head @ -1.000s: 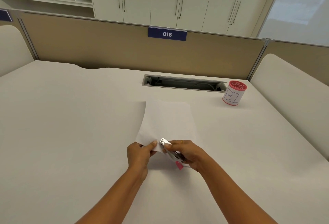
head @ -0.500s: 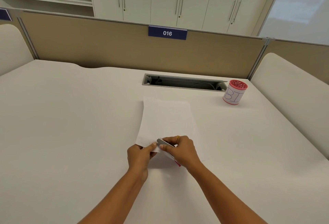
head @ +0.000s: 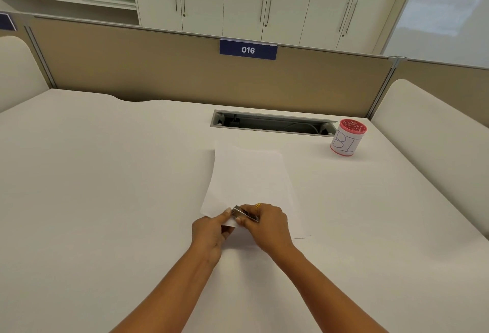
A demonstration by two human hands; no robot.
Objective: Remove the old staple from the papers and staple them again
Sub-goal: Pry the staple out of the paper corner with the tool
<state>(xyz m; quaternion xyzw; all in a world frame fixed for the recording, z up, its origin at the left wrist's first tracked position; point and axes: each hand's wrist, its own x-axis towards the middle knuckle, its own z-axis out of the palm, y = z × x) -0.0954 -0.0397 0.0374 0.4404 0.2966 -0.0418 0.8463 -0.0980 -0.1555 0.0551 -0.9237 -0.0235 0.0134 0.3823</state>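
White papers [head: 248, 179] lie on the white desk [head: 105, 200] in front of me. My left hand [head: 210, 232] pinches their near left corner and lifts it slightly. My right hand [head: 267, 224] grips a small metal stapler [head: 242, 213] with its silver nose set against that corner, right beside my left thumb. Most of the stapler's body is hidden under my fingers. The staple itself is too small to see.
A red-rimmed cup marked "BI" [head: 346, 138] stands at the back right, next to an open cable slot [head: 272, 123] in the desk. A tan partition [head: 158, 73] with a "016" sign closes off the far edge.
My right hand has rolled over the stapler and slid it left onto the paper corner, so its pink rear end is now hidden. My left hand keeps hold of the corner.
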